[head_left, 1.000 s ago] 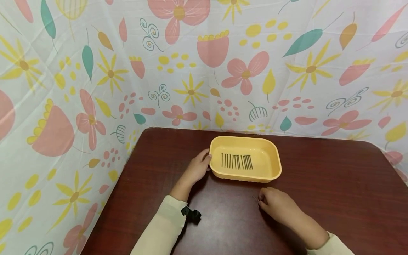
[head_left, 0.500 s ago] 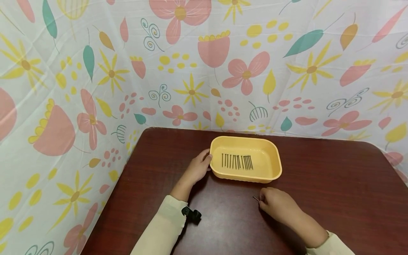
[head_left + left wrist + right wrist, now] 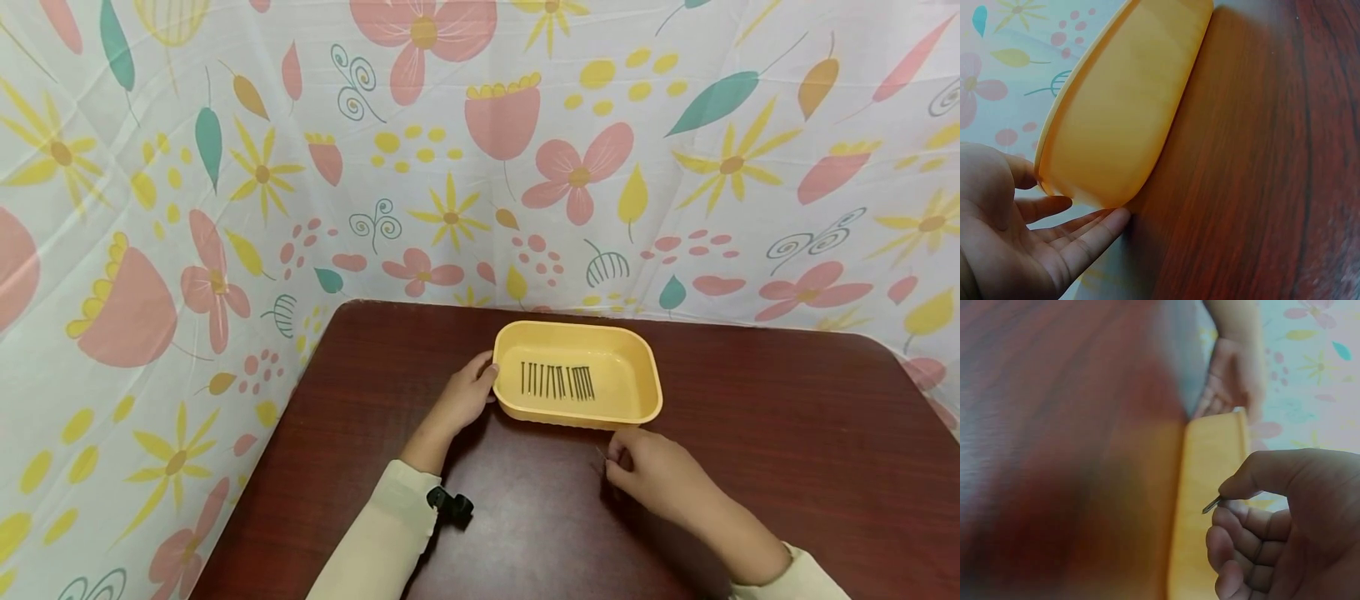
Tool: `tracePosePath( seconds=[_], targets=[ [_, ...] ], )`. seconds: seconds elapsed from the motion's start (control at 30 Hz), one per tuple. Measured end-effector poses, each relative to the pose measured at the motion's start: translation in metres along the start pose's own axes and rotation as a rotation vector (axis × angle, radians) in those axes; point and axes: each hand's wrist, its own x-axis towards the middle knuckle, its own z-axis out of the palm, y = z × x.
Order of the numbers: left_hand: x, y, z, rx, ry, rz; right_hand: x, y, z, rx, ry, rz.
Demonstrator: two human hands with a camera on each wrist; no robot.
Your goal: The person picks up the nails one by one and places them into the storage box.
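A yellow plastic tray [image 3: 633, 383] stands on the table, with a row of several dark nails [image 3: 555, 381] lying side by side on its floor. My left hand [image 3: 467, 392] grips the tray's left end, thumb at the rim and fingers along the outer wall, as the left wrist view shows. Just in front of the tray's near right corner is my right hand [image 3: 660, 475]. It pinches a single nail [image 3: 1212, 505] between thumb and forefinger; the pointed end sticks out and the rest is hidden by the fingers.
The dark red-brown wooden table [image 3: 787, 417] has its back edge against a flower-printed curtain [image 3: 450, 167], which also hangs along the left side. A small black device [image 3: 452, 506] is strapped at the left sleeve's cuff.
My right hand has risen slightly towards the tray with the nail, which now tilts more steeply. The left hand and the tray have stayed in place.
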Motion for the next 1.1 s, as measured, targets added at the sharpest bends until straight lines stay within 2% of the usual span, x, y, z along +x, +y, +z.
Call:
tracePosePath(
  seconds=[0.27, 0.5, 0.7, 1.1],
  targets=[
    [0.0, 0.001, -0.001, -0.001, 0.001, -0.002, 0.01, -0.009, -0.027, 0.029, 0.07, -0.009],
    [-0.001, 0.003, -0.001, 0.006, 0.003, -0.005, 0.027, -0.004, -0.044, 0.099, 0.109, 0.009],
    [0.0, 0.001, 0.0, 0.005, 0.005, -0.002, 0.045, 0.003, -0.055, 0.139, 0.088, 0.047],
    [0.0, 0.001, 0.0, 0.007, 0.0, -0.009, 0.086, 0.017, -0.056, 0.106, 0.017, 0.138]
  ],
)
